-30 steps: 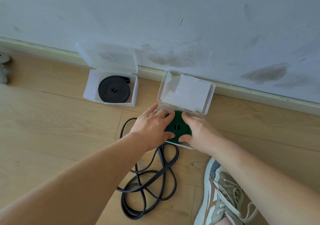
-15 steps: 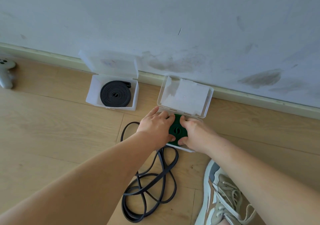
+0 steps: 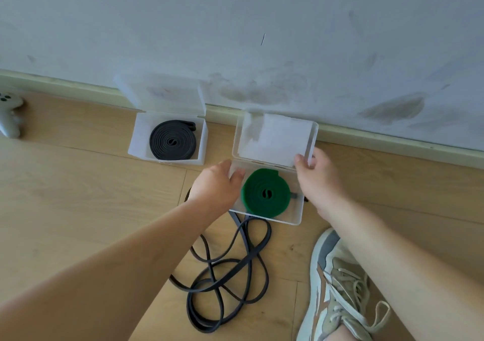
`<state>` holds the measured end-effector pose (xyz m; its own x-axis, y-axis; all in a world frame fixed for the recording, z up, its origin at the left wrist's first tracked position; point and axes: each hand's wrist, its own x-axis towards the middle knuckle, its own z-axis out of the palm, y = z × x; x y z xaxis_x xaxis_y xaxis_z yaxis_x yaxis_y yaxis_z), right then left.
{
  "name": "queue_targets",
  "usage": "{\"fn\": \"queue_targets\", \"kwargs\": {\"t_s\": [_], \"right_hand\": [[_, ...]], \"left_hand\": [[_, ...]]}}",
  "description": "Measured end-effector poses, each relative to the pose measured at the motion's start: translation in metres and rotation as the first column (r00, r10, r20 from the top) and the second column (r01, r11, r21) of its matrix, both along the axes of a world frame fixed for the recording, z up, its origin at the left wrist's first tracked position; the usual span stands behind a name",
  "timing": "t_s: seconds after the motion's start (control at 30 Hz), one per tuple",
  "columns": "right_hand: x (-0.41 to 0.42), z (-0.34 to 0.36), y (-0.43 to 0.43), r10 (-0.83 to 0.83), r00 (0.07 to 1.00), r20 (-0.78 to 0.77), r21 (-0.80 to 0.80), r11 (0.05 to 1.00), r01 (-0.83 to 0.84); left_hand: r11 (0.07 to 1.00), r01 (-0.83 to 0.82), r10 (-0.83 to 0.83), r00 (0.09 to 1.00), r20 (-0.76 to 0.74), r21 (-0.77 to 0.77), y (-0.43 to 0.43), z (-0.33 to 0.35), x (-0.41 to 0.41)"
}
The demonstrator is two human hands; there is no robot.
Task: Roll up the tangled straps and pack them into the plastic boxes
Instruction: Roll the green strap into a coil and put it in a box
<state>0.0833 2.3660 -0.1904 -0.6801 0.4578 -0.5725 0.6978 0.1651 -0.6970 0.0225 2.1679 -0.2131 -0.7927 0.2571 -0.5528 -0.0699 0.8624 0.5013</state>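
1. Floor (image 3: pixel 78 209), far edge, where pale wood boards meet a scuffed wall (image 3: pixel 235 13): a person works over two clear plastic boxes set side by side along the skirting (image 3: pixel 392 144).
2. Left hand (image 3: pixel 217 186) holds the left rim of the right box (image 3: pixel 297 216), w/ fingers curled at the rim & thumb hooked over it.
3. Right hand (image 3: pixel 318 180) pinches the lower right corner of the right lid (image 3: pixel 275 141) btwn thumb & fingers. The lid stands open, tilted back toward the wall.
4. Green strap (image 3: pixel 265 192), rolled into a tight flat coil, lies inside the right box & fills most of it. It sits just beside the left thumb; can't tell if they touch.
5. Black strap (image 3: pixel 172 140), also coiled flat, lies in the left box (image 3: pixel 137 144), which is closer to the floor's far edge. The left lid (image 3: pixel 159 93) is open & rests against the wall.
6. Tangled strap (image 3: pixel 230 270), dark & unrolled, sprawls in crossed loops on the floor on the near side of the right box. Its upper loops reach the box's near wall & pass behind the left wrist.
7. Shoe (image 3: pixel 337 288), beige & grey w/ pale laces, is at the near right of the floor, apart from the tangle.
8. Controller (image 3: pixel 9 115), pale grey, lies at the far left by the skirting, well apart from both boxes.
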Motion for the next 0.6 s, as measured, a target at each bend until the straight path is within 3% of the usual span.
{"fn": "queue_targets", "kwargs": {"t_s": [0.17, 0.37, 0.5, 0.6], "right_hand": [[0.013, 0.001, -0.01, 0.113, 0.992, -0.051, -0.002, 0.994, -0.113], [-0.002, 0.012, -0.002, 0.089, 0.978, -0.19, 0.08, 0.994, -0.075], [-0.024, 0.014, 0.005, 0.11, 0.984, -0.143, 0.051, 0.993, -0.104], [-0.032, 0.007, 0.012, 0.139, 0.988, -0.072, -0.036, 0.989, -0.142]], "left_hand": [[0.992, -0.127, 0.127, 0.991, -0.041, 0.019, -0.004, -0.001, 0.009], [0.961, -0.215, 0.226, 0.973, -0.045, 0.173, 0.012, 0.011, -0.007], [0.81, -0.446, 0.39, 0.894, 0.22, 0.38, 0.02, 0.02, -0.019], [0.71, -0.553, 0.439, 0.831, 0.341, 0.435, 0.014, 0.014, -0.019]]}}
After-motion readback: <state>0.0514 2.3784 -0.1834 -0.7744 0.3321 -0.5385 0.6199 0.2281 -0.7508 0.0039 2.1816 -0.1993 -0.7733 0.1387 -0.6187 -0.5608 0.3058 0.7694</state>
